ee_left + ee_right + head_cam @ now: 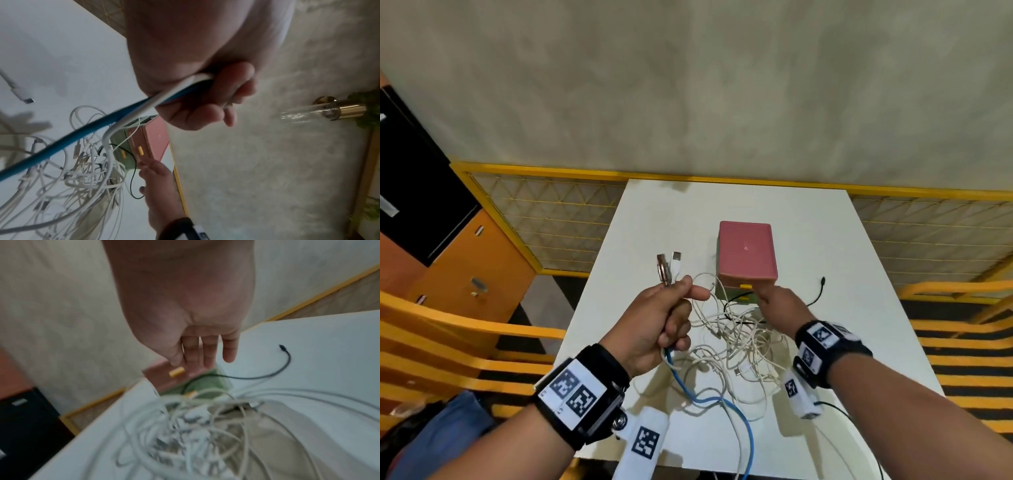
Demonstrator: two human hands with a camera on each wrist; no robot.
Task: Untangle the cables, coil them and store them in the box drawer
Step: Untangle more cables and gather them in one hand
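Nearest, left hand [654, 322] up off the table [859, 342], fist wrapped round a blue cable [709, 399] and a white cable [131, 120], plug ends [667, 269] poking out the top past the thumb and forefinger. Probably held high like that so the two leads hang free and slide out of the pile instead of dragging it along. Blue one droops down off the near edge, so likely mostly loose already. Just past that, the tangle [736, 342] of thin white cables, sprawled on the table between both wrists, nothing coiled yet by the look of it. One thin black cable [816, 294] snaking out right from the heap, its plug lying by itself on bare table. Right hand [779, 306] reaching over the pile, fingers [207, 352] straight and a bit spread, gripping nothing, tips right at the front of the box [746, 248]. Guessing going for a yellow tab [745, 285] to pull the top drawer. Actual contact with tab: can't tell, too blurry. Box itself pink on top, green below, second yellow tab lower down, both drawers seemingly closed, contents hidden. So zero cables stored so far.
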